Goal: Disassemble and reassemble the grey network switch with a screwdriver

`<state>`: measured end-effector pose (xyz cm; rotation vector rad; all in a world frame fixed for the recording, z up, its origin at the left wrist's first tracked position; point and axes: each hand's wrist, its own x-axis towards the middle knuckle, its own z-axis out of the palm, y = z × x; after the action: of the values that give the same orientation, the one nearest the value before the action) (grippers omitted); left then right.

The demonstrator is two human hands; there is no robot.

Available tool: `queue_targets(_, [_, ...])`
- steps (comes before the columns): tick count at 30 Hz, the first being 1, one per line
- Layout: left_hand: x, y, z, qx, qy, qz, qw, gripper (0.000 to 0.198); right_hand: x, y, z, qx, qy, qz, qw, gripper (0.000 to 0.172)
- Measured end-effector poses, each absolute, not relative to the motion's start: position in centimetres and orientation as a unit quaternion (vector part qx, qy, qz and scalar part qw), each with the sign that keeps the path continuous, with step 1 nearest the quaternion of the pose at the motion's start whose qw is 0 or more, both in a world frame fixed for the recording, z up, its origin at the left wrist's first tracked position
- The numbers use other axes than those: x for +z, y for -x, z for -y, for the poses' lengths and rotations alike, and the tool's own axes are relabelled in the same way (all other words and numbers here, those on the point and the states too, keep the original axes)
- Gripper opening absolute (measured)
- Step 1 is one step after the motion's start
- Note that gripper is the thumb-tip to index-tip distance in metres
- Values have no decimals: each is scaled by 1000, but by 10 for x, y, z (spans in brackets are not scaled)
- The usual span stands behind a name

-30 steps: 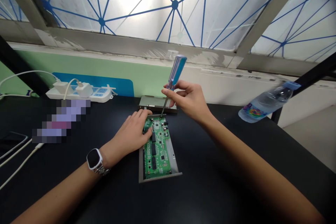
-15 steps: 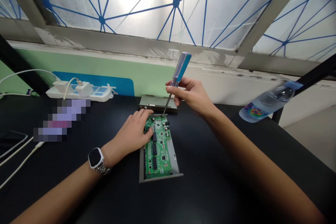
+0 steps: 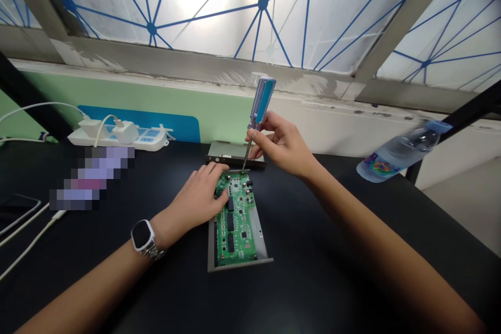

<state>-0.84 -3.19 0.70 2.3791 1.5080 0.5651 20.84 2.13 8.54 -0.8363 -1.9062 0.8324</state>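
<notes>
A green circuit board (image 3: pixel 238 224) lies in a shallow metal tray-like case (image 3: pixel 259 237) on the black table. My left hand (image 3: pixel 201 193) rests over the board's far left side, with its fingers spread along the edge and the thumb on the board. In my right hand (image 3: pixel 287 143) is a screwdriver (image 3: pixel 263 96) with a clear and blue handle, gripped between thumb and fingers near the base of the handle. Its shaft points down, slightly tilted, and the tip meets the far end of the board. Whether a screw sits under the tip is too small to tell.
Behind the board lies a flat metal cover (image 3: pixel 235 152). A white power strip (image 3: pixel 156 140) with plugs and cables stands at the back left, a phone (image 3: pixel 18 206) at the far left. A water bottle (image 3: pixel 399 154) appears at the right, before the window wall.
The screwdriver's handle has swung a little left and is more upright, my right hand moving with it. The tip stays at the same spot. My left hand has not moved.
</notes>
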Motion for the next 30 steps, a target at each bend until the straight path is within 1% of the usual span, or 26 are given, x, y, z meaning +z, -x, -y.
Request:
queue_targets(3, [7,7,33,198,-815,-528,134,45,82,-208,-23,330,335,761,447,30])
queue_targets(10, [5,3,35,207,-801,-549,123,46,76,-202,-21,301,347,743,486,31])
queue_targets(14, [4,2,35,207,-797,-555,121,44,75,-200,-19,297,351,739,493,31])
queue_targets(19, [2,1,35,213,-797,-553,112,46,73,-200,-20,293,355,733,500,33])
queue_targets(23, [3,-2,38,222,-802,-544,109,38,70,-198,-19,309,367,718,505,34])
queue_targets(27, [14,7,34,231,-815,-525,82,43,69,-199,-18,335,358,713,501,32])
queue_targets(30, [26,28,23,226,-834,-500,64,32,69,-200,-19,330,351,720,500,31])
